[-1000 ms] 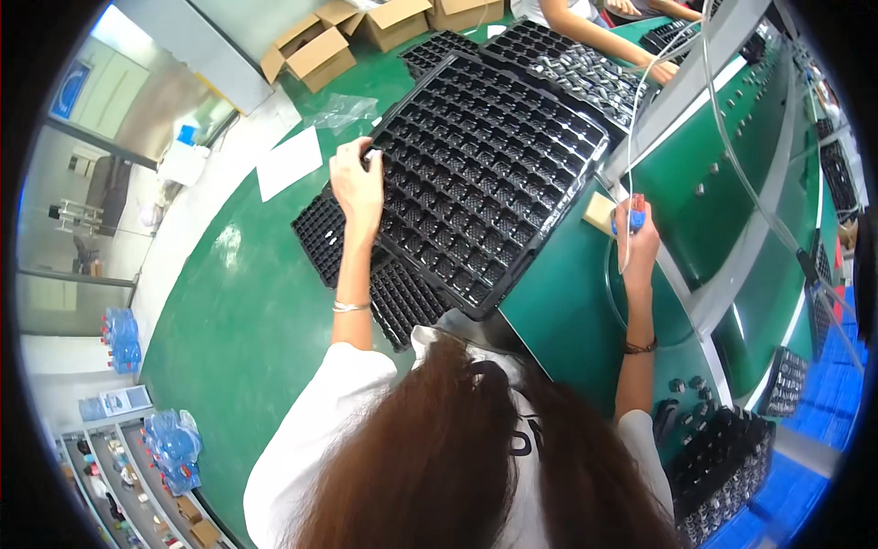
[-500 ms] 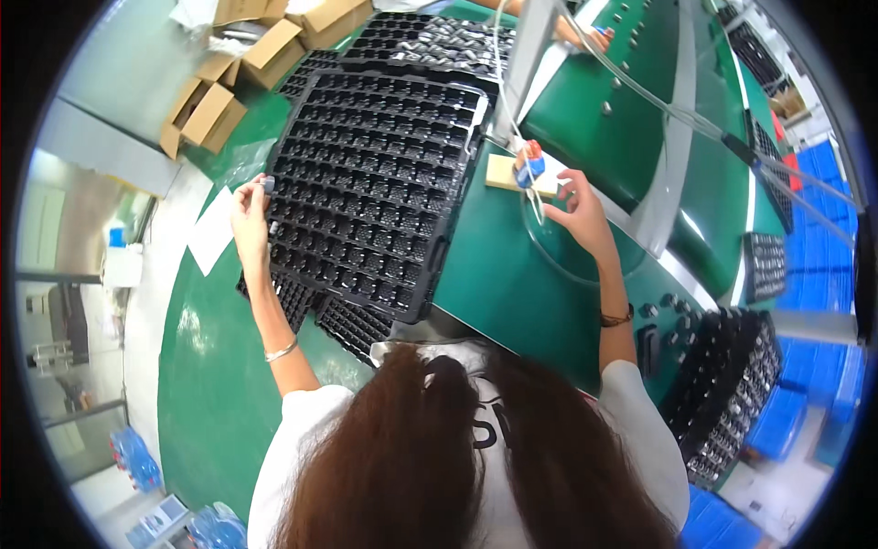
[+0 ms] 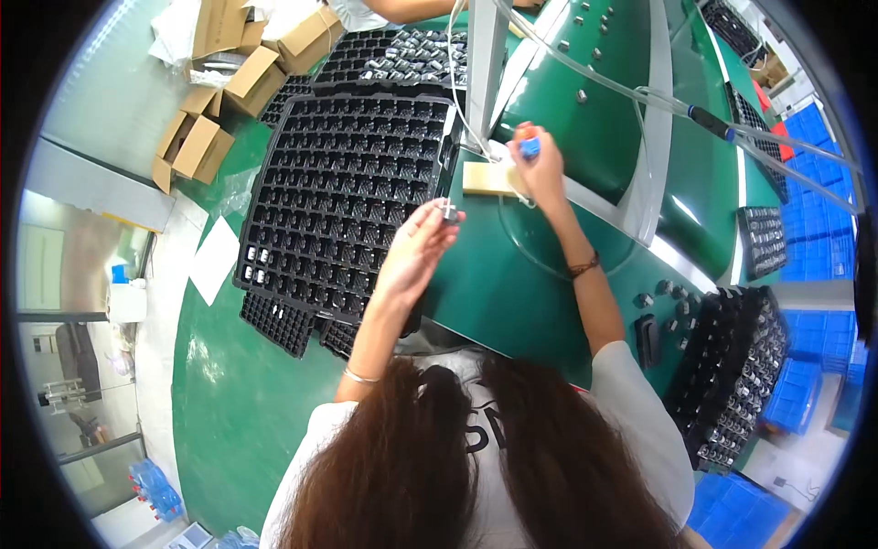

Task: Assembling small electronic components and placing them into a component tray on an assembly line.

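Observation:
My left hand [image 3: 419,252] is over the right edge of a large black compartment tray [image 3: 343,183]. Between its thumb and fingers it pinches a small silver-grey metal part [image 3: 449,213]. Several similar whitish parts [image 3: 257,263] sit in pockets at the tray's lower left corner; the other visible pockets look dark. To the right, my right hand [image 3: 541,169] is closed around a small blue-and-orange handheld piece [image 3: 530,147] with thin tubing near it. That hand is above a pale yellow block [image 3: 491,178] on the green bench top [image 3: 476,284].
A co-worker's arm [image 3: 412,9] reaches in at the top beside a tray of metal parts [image 3: 416,57]. Loose parts lie on the green conveyor belt [image 3: 585,119]. At right are filled trays [image 3: 732,393] and blue bins [image 3: 814,247]. Cardboard boxes [image 3: 251,82] stand far left.
My left hand has moved right, from the tray's left edge to its right edge, holding a small part. My right hand has gone from open beside the blue-and-orange piece to closed around it.

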Motion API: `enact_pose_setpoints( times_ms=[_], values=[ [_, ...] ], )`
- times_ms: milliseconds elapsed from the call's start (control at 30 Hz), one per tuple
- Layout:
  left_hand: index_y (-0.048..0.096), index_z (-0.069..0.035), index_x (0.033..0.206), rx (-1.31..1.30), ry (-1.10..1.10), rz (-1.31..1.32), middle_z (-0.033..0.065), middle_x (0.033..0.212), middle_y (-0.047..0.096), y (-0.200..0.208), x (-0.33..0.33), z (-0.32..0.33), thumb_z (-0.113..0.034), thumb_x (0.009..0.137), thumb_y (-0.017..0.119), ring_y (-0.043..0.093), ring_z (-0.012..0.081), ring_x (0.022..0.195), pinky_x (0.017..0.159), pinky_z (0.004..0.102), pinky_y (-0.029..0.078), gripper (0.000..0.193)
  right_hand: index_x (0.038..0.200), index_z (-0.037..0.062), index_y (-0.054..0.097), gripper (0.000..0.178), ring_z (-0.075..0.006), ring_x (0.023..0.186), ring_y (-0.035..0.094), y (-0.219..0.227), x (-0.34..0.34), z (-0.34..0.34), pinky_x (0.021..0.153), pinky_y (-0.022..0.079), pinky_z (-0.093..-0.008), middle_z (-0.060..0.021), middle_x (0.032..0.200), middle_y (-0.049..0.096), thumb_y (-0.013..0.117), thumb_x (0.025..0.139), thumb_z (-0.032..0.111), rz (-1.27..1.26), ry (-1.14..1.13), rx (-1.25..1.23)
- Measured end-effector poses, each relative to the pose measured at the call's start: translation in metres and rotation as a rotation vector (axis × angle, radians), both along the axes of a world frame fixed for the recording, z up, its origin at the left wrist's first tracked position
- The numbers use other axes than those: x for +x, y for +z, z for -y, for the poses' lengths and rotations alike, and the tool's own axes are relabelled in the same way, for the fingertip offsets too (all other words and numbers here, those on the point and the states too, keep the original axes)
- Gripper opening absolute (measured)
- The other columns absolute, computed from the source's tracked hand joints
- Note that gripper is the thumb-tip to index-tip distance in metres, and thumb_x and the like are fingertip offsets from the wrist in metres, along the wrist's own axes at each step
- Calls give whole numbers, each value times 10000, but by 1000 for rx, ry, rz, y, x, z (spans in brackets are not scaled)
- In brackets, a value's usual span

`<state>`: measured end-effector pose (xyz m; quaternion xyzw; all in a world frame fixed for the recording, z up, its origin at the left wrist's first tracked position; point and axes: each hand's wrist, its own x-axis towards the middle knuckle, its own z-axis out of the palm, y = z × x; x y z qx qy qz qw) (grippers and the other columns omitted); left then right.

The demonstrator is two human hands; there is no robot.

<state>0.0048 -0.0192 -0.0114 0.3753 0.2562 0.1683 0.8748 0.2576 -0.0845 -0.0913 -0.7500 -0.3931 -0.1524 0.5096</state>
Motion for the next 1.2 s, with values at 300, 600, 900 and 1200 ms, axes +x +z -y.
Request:
enact_pose_setpoints(
  times_ms=[300,600,900,1200],
  values=[
    [530,-18,1157,12,-25,22,105,1120,608,-12,15,15,-171,919,558,577,124,973,819,221,464,284,999,37,588,388,-367,807,628,-15,127,22,713,479,-396,-185,833,651,652,791,359,-115,-382,-175],
    [562,10,1156,110,66,72,37,1026,628,-11,31,18,-134,911,566,579,87,921,825,219,449,285,1005,30,577,288,-78,762,547,33,42,32,667,433,-217,-24,889,591,603,883,290,-804,147,322],
    [585,18,1152,287,27,13,44,1025,639,-6,26,21,-141,902,581,575,77,900,829,225,453,296,1090,34,510,214,-76,846,538,69,-97,44,729,447,-218,-36,992,562,492,907,144,-918,705,207],
    [546,3,1216,374,153,-8,83,1123,608,-2,2,20,-108,874,612,572,104,946,865,257,452,366,1047,20,563,193,-80,803,538,54,-117,31,727,443,-228,-16,927,580,513,879,100,-832,711,197]
  ],
)
